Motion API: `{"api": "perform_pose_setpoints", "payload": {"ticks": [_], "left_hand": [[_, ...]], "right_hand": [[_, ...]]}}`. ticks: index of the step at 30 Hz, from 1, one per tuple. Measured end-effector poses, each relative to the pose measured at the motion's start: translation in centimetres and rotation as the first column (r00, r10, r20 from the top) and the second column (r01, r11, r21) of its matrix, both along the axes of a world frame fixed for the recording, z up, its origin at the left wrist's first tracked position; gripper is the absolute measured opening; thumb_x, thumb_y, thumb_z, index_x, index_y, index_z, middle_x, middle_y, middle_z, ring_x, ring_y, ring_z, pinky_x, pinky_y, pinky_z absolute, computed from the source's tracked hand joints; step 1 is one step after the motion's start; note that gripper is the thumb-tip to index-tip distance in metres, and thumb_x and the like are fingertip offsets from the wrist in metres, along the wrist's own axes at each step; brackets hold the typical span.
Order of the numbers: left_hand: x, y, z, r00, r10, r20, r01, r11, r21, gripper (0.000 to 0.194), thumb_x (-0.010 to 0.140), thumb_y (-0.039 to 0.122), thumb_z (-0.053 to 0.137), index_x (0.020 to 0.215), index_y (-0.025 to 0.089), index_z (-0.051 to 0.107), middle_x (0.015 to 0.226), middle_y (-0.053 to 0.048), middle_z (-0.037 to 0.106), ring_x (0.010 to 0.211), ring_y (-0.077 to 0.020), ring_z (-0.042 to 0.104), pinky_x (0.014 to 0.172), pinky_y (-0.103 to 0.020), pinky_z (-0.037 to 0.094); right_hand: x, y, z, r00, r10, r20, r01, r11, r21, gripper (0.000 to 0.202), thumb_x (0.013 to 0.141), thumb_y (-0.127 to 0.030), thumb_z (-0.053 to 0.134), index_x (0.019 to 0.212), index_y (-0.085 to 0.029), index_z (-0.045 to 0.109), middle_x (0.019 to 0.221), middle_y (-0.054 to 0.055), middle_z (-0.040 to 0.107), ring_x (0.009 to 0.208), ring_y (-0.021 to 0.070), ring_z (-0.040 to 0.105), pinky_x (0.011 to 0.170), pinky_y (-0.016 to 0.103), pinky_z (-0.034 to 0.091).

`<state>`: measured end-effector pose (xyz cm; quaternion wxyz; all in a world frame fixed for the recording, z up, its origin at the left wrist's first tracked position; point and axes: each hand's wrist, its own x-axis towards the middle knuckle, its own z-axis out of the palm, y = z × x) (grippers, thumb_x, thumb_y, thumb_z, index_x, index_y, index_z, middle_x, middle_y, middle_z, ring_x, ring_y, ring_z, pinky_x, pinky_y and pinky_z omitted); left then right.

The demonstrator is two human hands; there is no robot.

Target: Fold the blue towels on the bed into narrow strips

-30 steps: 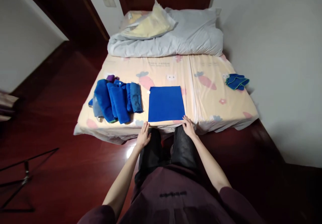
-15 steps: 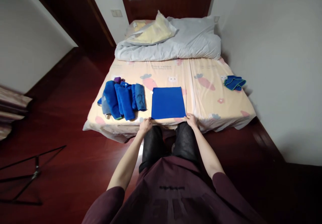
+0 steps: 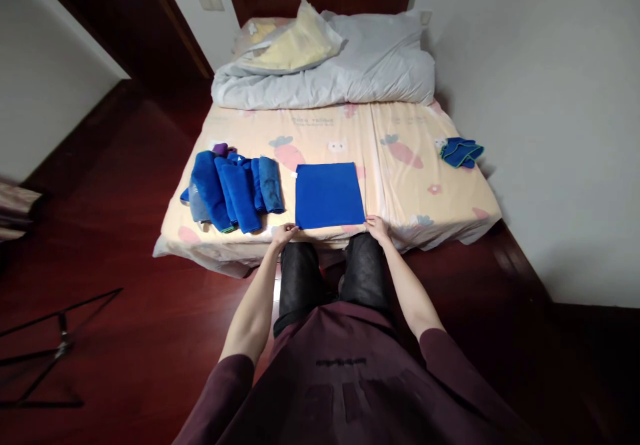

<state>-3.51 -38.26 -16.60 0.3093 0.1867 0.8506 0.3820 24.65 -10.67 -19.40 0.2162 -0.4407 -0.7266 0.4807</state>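
Note:
A square blue cloth [image 3: 330,195] lies flat near the front edge of the bed, with a small white tag at its left side. My left hand [image 3: 285,233] pinches its near left corner. At the near right corner, my right hand [image 3: 377,227] grips the cloth between closed fingers. To the left lie several rolled blue towels [image 3: 240,192] side by side, with a purple one [image 3: 221,149] behind them. A crumpled blue cloth with green edging [image 3: 461,152] rests at the bed's right side.
The bed [image 3: 410,198] has a carrot-patterned sheet. A grey quilt [image 3: 385,72] and a bag with yellow contents [image 3: 300,42] lie at its far end. A black metal stand [image 3: 63,345] is on the floor at left; a wall [image 3: 540,132] rises at right.
The camera view has shifted slightly, so the bed appears higher and further left. Both hands remain at the near corners of the flat cloth, with no clear change in it.

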Motion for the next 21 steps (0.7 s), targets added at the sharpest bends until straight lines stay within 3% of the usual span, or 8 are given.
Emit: {"api": "perform_pose_setpoints", "payload": {"ticks": [4, 8, 14, 21], "left_hand": [[0.5, 0.4, -1.4, 0.996, 0.081, -0.024, -0.079, 0.994, 0.078, 0.021, 0.079, 0.039, 0.067, 0.078, 0.018, 0.069, 0.066, -0.002, 0.065, 0.069, -0.0182, 0.062, 0.066, -0.027, 0.047], [0.4, 0.4, -1.8, 0.994, 0.094, -0.050, -0.090, 0.993, 0.081, 0.022, 0.081, 0.040, 0.065, 0.075, 0.020, 0.068, 0.070, -0.004, 0.068, 0.076, -0.0213, 0.065, 0.072, -0.029, 0.048], [0.1, 0.3, -1.8, 0.993, 0.097, -0.072, -0.091, 0.993, 0.076, 0.024, 0.082, 0.042, 0.063, 0.071, 0.021, 0.066, 0.071, -0.006, 0.069, 0.079, -0.0241, 0.065, 0.076, -0.032, 0.048], [0.3, -0.9, -2.1, 0.992, 0.095, -0.078, -0.087, 0.991, 0.099, 0.029, 0.082, 0.047, 0.064, 0.071, 0.020, 0.067, 0.071, -0.006, 0.070, 0.082, -0.0250, 0.066, 0.077, -0.032, 0.049]], "right_hand": [[-0.2, 0.5, -0.7, 0.999, 0.006, -0.050, -0.007, 1.000, -0.031, 0.007, 0.074, -0.025, 0.077, 0.077, -0.020, 0.072, 0.113, 0.010, 0.078, 0.102, 0.0243, 0.076, 0.098, 0.039, 0.062], [-0.5, 0.8, -0.9, 0.997, 0.007, -0.071, -0.011, 0.999, -0.049, 0.011, 0.073, -0.027, 0.081, 0.077, -0.020, 0.074, 0.107, 0.010, 0.078, 0.099, 0.0259, 0.077, 0.093, 0.040, 0.063], [-0.3, 0.9, -0.3, 0.998, 0.042, 0.041, -0.046, 0.994, 0.099, 0.013, 0.081, -0.029, 0.071, 0.071, -0.022, 0.075, 0.091, 0.007, 0.080, 0.098, 0.0255, 0.075, 0.095, 0.037, 0.059], [0.3, -0.5, 0.6, 0.991, -0.048, 0.128, 0.018, 0.974, 0.227, 0.012, 0.080, -0.026, 0.070, 0.070, -0.021, 0.075, 0.092, 0.010, 0.077, 0.097, 0.0256, 0.071, 0.098, 0.038, 0.055]]}}
